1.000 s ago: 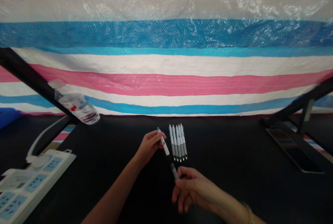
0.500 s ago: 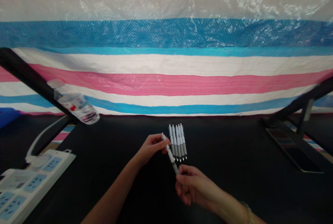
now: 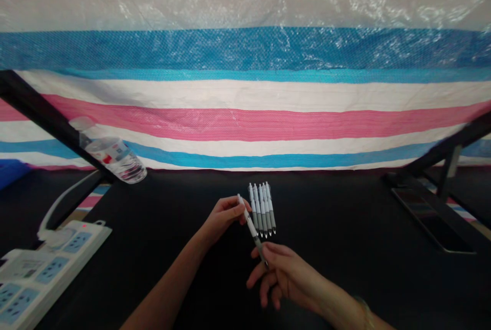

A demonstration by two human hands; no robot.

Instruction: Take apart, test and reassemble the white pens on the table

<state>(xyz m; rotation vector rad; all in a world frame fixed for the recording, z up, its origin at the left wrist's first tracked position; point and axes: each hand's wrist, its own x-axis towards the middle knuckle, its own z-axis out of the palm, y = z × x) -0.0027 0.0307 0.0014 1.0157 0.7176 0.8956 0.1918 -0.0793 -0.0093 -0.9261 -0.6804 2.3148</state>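
A white pen with a grey grip (image 3: 251,227) is held slantwise between my two hands above the black table. My left hand (image 3: 227,213) pinches its white upper end, thumb on top. Lower down, my right hand (image 3: 282,273) has the grey grip and pointed tip between its thumb and fingers, the other fingers spread loosely. Just beyond the held pen, several matching white-and-grey pens (image 3: 263,210) lie side by side in a row, tips toward me.
A white power strip (image 3: 53,268) lies at the left, its cable running back. A clear water bottle (image 3: 118,158) leans near a black bar. On the right lies a dark phone (image 3: 431,220). A striped plastic sheet (image 3: 245,125) hangs behind the black table (image 3: 326,207).
My right hand's fingers have loosened and spread around the grey grip, and the pen's tip now shows. The left hand and the row of pens stay nearly where they were.
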